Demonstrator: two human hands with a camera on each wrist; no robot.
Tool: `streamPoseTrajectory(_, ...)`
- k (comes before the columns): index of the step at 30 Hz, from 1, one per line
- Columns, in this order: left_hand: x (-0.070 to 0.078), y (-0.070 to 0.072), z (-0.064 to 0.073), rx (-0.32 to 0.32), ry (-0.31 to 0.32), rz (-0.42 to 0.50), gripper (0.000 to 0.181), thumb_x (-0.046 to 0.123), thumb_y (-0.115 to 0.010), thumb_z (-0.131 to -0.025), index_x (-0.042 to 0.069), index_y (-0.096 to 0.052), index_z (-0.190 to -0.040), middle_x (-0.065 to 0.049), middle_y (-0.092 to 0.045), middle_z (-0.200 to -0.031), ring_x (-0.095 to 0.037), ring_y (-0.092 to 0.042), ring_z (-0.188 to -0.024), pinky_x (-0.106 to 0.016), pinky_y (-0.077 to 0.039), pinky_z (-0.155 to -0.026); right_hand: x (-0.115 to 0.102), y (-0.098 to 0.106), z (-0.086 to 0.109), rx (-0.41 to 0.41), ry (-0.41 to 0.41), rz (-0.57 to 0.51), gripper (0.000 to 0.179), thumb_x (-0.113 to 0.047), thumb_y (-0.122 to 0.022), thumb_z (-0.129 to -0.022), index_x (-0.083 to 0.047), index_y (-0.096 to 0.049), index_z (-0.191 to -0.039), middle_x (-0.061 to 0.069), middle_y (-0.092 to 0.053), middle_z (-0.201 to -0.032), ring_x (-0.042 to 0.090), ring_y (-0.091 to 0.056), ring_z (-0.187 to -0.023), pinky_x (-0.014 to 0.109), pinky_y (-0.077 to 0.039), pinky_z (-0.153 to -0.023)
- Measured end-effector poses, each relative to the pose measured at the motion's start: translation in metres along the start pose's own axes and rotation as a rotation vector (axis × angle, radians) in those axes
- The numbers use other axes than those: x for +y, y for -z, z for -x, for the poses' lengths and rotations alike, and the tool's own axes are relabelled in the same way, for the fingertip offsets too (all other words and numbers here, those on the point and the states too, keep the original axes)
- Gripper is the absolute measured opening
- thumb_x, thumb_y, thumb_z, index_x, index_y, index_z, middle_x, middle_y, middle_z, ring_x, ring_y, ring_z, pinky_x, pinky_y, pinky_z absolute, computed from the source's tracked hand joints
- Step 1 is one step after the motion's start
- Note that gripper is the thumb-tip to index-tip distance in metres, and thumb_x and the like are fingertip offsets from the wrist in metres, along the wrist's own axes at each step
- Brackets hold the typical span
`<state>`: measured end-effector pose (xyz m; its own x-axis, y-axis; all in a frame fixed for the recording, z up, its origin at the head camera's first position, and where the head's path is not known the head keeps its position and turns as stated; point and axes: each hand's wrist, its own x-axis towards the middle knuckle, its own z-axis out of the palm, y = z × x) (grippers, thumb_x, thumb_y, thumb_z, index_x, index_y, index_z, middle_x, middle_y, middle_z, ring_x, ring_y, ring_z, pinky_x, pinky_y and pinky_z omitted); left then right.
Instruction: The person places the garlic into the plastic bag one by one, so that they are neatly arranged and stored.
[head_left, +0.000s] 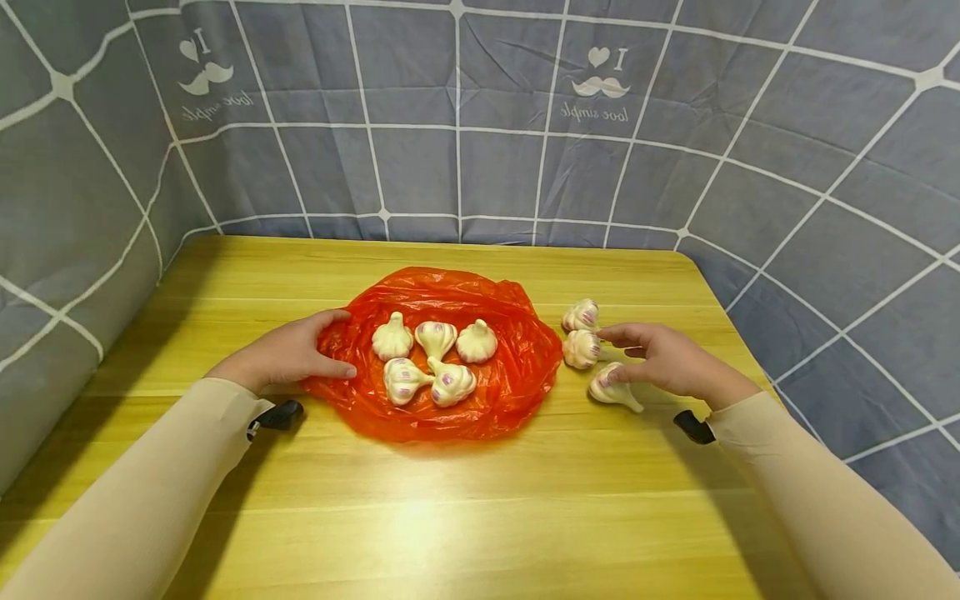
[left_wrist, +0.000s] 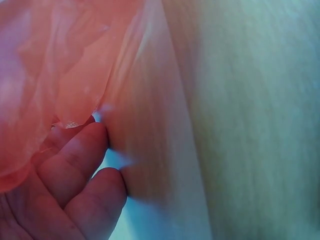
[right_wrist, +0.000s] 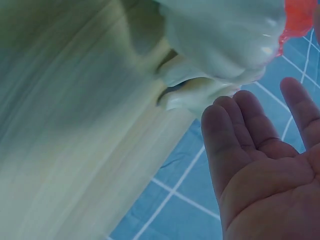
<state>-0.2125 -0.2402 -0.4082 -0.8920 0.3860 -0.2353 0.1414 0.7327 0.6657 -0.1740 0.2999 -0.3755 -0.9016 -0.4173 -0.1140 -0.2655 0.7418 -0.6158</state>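
Observation:
A red plastic bag (head_left: 536,354) lies spread on the table with several garlic bulbs (head_left: 403,381) in it. My left hand (head_left: 292,354) holds the bag's left edge, its thumb on the film; in the left wrist view the red film drapes over the fingers (left_wrist: 75,160). Three more bulbs lie to the right of the bag: a far one (head_left: 581,316), a middle one (head_left: 581,349) and a near one (head_left: 611,385). My right hand (head_left: 667,358) is over these, fingers extended near the middle bulb, thumb at the near one. In the right wrist view its fingers (right_wrist: 255,120) look fairly straight beside the bulbs.
A wooden table (head_left: 450,517) carries everything. Grey cloth with white grid lines (head_left: 420,167) hangs behind and at both sides of it. Dark wrist devices (head_left: 693,427) sit at both sleeve cuffs.

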Motion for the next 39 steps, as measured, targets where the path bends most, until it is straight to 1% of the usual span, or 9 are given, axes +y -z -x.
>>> streamPoseTrajectory(4,-0.001,0.001,-0.001,0.003,-0.008,-0.025,0.107,0.044,-0.087,-0.084,0.000,-0.029,-0.162,-0.029,-0.047,-0.156,-0.046,-0.051,-0.138,-0.065,-0.041,-0.118,0.005,-0.002,0.003,-0.007,-0.006,0.008,0.064,-0.023,-0.084,-0.091,-0.004,-0.059,-0.147,0.021,-0.059,-0.151,0.048,-0.059,-0.134,0.061,-0.047,-0.114)
streamPoseTrajectory(8,-0.001,0.000,-0.001,0.002,-0.006,-0.028,0.106,0.045,-0.087,-0.083,0.001,-0.030,-0.162,-0.029,-0.046,-0.157,-0.046,-0.049,-0.140,-0.066,-0.039,-0.119,0.010,-0.004,0.005,-0.018,-0.014,0.018,0.064,-0.024,-0.084,-0.091,-0.005,-0.060,-0.146,0.021,-0.059,-0.150,0.047,-0.058,-0.135,0.062,-0.047,-0.114)
streamPoseTrajectory(17,0.001,0.001,-0.001,0.001,-0.001,-0.030,0.106,0.044,-0.088,-0.084,0.001,-0.030,-0.162,-0.029,-0.045,-0.158,-0.047,-0.048,-0.141,-0.066,-0.038,-0.119,0.018,-0.007,0.008,-0.039,-0.013,-0.042,0.064,-0.020,-0.086,-0.089,-0.004,-0.061,-0.146,0.021,-0.062,-0.147,0.043,-0.061,-0.133,0.060,-0.049,-0.112)
streamPoseTrajectory(22,0.001,0.001,-0.001,0.000,0.000,-0.022,0.106,0.043,-0.088,-0.084,0.001,-0.030,-0.162,-0.028,-0.045,-0.158,-0.046,-0.048,-0.141,-0.065,-0.038,-0.120,0.023,-0.010,0.008,-0.068,-0.030,-0.044,0.064,-0.019,-0.086,-0.089,-0.004,-0.060,-0.146,0.020,-0.067,-0.141,0.037,-0.064,-0.129,0.054,-0.053,-0.109)
streamPoseTrajectory(28,0.002,0.001,0.000,-0.008,0.001,-0.001,0.107,0.042,-0.088,-0.084,0.001,-0.029,-0.162,-0.029,-0.044,-0.159,-0.046,-0.048,-0.141,-0.064,-0.040,-0.119,0.028,-0.013,0.007,-0.098,-0.029,-0.064,0.065,-0.018,-0.086,-0.088,-0.002,-0.060,-0.145,0.019,-0.068,-0.139,0.030,-0.065,-0.124,0.045,-0.055,-0.106)
streamPoseTrajectory(31,0.002,0.001,0.000,-0.009,0.000,-0.006,0.107,0.042,-0.088,-0.084,0.001,-0.029,-0.162,-0.029,-0.044,-0.159,-0.046,-0.049,-0.140,-0.064,-0.041,-0.119,0.029,-0.013,0.007,-0.109,-0.024,-0.069,0.065,-0.017,-0.086,-0.088,-0.002,-0.060,-0.145,0.019,-0.069,-0.136,0.026,-0.065,-0.117,0.037,-0.057,-0.100)
streamPoseTrajectory(35,0.003,0.001,0.001,-0.014,0.000,-0.003,0.107,0.042,-0.088,-0.084,0.001,-0.029,-0.162,-0.029,-0.044,-0.159,-0.046,-0.050,-0.139,-0.064,-0.042,-0.117,0.031,-0.014,0.007,-0.123,-0.020,-0.088,0.066,-0.014,-0.086,-0.087,-0.001,-0.059,-0.145,0.017,-0.070,-0.129,0.020,-0.063,-0.107,0.025,-0.057,-0.088)
streamPoseTrajectory(39,0.002,0.001,0.001,-0.015,0.003,0.001,0.108,0.042,-0.088,-0.084,0.000,-0.028,-0.163,-0.029,-0.043,-0.158,-0.046,-0.050,-0.139,-0.064,-0.043,-0.117,0.032,-0.016,0.006,-0.138,-0.010,-0.129,0.062,-0.010,-0.085,-0.087,0.003,-0.059,-0.142,0.016,-0.070,-0.121,0.015,-0.062,-0.097,0.023,-0.058,-0.078)
